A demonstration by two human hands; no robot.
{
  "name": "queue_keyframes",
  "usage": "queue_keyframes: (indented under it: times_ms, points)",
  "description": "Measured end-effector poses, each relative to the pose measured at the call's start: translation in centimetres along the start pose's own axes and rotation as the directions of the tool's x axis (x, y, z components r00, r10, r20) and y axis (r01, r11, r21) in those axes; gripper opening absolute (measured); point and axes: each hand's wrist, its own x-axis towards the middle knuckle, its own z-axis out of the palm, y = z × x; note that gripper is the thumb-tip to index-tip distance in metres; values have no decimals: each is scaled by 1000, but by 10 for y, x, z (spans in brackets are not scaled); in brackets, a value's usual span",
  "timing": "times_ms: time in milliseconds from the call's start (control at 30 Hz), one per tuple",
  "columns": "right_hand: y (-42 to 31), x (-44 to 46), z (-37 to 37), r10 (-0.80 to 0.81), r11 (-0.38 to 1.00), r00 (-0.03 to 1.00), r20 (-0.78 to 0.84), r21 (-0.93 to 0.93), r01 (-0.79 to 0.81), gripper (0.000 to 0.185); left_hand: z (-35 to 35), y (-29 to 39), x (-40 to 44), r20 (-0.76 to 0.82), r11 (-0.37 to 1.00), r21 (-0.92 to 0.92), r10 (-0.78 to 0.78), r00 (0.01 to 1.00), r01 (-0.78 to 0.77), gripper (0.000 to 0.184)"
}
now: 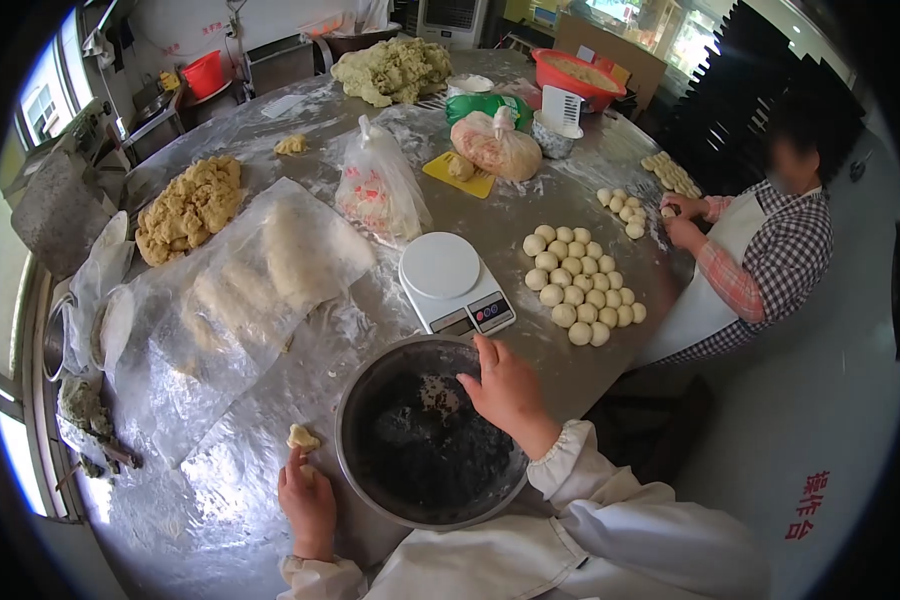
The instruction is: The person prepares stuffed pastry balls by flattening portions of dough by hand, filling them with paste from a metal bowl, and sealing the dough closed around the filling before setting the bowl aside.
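Observation:
My left hand is at the bowl's left side, its fingers curled around a small piece of pale dough that shows past the fingertips. My right hand reaches over the right rim of a large metal bowl, thumb and index finger apart, with nothing seen in it. Dark contents and a paler crumbly patch lie in the bowl. Just beyond its far rim stands a white kitchen scale, near my right fingertips; its round plate holds nothing.
Rows of dough balls lie right of the scale. A co-worker handles dough at the right edge. Plastic-covered dough, a brown dough mass, bagged fillings, a greenish dough heap and a red basin occupy the table.

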Motion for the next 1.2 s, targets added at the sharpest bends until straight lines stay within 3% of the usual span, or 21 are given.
queue_keyframes:
  times_ms: [67, 167, 267, 467, 567, 767, 967, 1200]
  points:
    - [-1, -2, -3, -14, 1000, 1000, -12, -7, 14, 61, -8, 5, 0, 66, 999, -9, -47, 997, 48, 39]
    - [0, -3, -4, -19, 1000, 1000, -16, -3, 19, 61, -5, 3, -15, 42, 971, 162, -183, 982, 174, 26]
    - [0, -3, -4, 0, 1000, 1000, 2, -10, 1, 61, 1, 4, -23, -66, 945, 326, -20, 998, 41, 18]
    - [0, -3, -7, -18, 1000, 1000, 9, -12, 18, 62, 10, -10, -22, -98, 977, 190, 119, 988, -99, 18]
    - [1, -3, -5, -10, 1000, 1000, 8, -18, 10, 63, -1, -6, -20, -18, 956, 194, 229, 973, -222, 19]
    - [2, -2, -1, -15, 1000, 1000, 1, -26, 15, 63, -2, -22, -19, 104, 979, 122, 153, 983, -165, 20]
    - [1, -1, -3, 10, 1000, 999, 35, -15, -10, 63, 5, -25, -24, 75, 976, 173, 120, 990, -131, 31]
    - [1, -1, -3, -19, 1000, 1000, -1, 1, 19, 63, -6, -3, -23, 240, 958, 287, -48, 970, -24, 66]
